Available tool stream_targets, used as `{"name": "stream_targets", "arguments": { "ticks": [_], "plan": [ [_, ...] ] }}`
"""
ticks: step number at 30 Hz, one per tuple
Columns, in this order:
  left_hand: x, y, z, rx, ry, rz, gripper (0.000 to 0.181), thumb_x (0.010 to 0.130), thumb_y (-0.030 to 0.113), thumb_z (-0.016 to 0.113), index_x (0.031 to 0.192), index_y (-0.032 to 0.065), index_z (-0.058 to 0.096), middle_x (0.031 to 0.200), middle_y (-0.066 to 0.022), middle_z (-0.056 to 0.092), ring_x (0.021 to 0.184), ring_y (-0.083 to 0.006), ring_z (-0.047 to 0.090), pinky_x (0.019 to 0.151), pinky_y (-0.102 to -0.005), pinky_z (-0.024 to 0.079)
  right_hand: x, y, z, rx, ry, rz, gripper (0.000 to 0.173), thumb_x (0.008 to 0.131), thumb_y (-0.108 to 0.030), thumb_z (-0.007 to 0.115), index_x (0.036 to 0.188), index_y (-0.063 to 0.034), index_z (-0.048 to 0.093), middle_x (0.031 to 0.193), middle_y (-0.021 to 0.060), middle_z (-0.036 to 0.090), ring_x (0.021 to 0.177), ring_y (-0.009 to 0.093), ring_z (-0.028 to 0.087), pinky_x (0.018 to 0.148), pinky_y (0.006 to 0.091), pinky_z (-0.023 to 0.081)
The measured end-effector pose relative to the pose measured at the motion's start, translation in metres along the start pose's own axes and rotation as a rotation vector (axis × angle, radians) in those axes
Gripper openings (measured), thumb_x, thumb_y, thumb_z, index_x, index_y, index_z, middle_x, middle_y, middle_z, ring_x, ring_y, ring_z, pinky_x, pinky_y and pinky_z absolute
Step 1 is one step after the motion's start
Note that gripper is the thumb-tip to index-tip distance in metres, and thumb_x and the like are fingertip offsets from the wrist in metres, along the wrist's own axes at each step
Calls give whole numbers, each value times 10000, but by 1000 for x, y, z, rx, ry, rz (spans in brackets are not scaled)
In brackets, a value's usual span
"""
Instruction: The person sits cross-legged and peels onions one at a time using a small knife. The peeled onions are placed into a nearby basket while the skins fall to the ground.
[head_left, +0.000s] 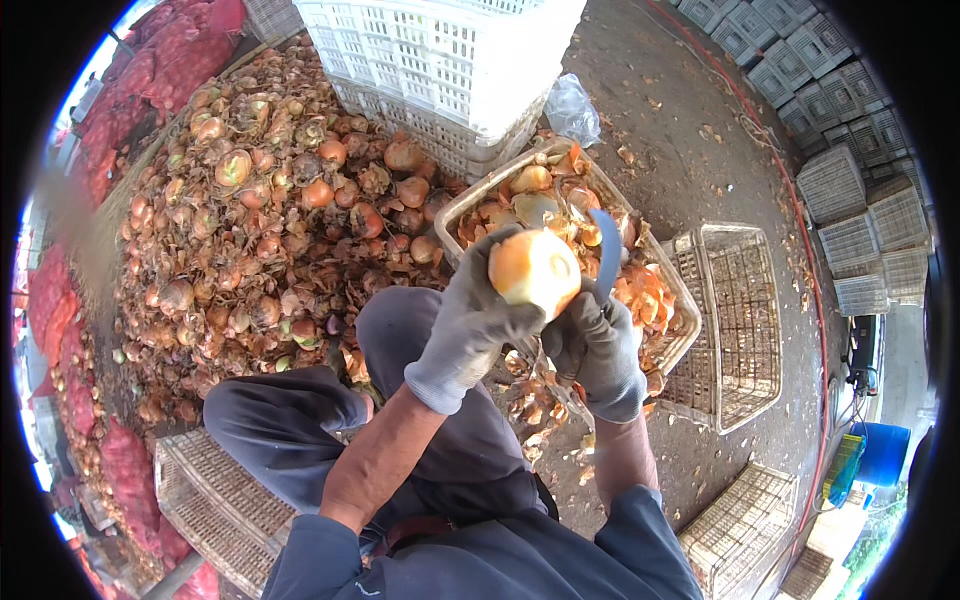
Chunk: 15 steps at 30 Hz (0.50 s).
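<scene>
My left hand (484, 300), in a grey work glove, is closed around a large onion (534, 274) with a pale, partly peeled surface. Close beside it on the right, my gloved right hand (600, 349) grips a knife with a curved blade (608, 251); its handle is hidden in the fingers. The blade points up and stands to the right of the onion. Both hands are over the near part of a plastic crate (686, 330) holding onions and loose skins. Strips of skin (551, 382) hang or lie below the hands.
A large heap of unpeeled onions (247, 247) spreads at the left. Stacked white crates (442, 75) stand ahead, with a clear plastic bag (572, 111) beside them. Another crate (742, 330) lies at the right. Red mesh sacks (127, 457) line the left edge; a red hose (814, 322) crosses the floor.
</scene>
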<state>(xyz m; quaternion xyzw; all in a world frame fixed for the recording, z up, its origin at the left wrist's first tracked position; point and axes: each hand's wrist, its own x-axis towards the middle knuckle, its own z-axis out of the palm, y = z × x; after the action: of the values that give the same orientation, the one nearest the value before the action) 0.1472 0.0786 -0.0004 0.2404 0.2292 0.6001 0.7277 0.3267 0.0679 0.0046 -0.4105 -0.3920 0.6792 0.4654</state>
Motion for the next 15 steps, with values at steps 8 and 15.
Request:
{"name": "stream_targets", "arguments": {
  "ticks": [8,15],
  "plan": [
    [-7,15,-2,126,-15,-57,747,879,94,829,1505,-46,446,1479,-145,559,1353,-211,556,1147,-358,456,4,-25,5,-117,109,-118,680,882,-427,845,1345,31,650,876,5,714,596,22,543,481,190,361],
    [-10,30,-4,333,-45,-67,768,828,130,878,1462,-43,480,1349,-134,634,1238,-207,623,1098,-359,480,5,-25,-6,-52,-127,-35,831,874,-454,847,1460,50,542,820,5,696,549,19,512,470,185,339]
  ]
}}
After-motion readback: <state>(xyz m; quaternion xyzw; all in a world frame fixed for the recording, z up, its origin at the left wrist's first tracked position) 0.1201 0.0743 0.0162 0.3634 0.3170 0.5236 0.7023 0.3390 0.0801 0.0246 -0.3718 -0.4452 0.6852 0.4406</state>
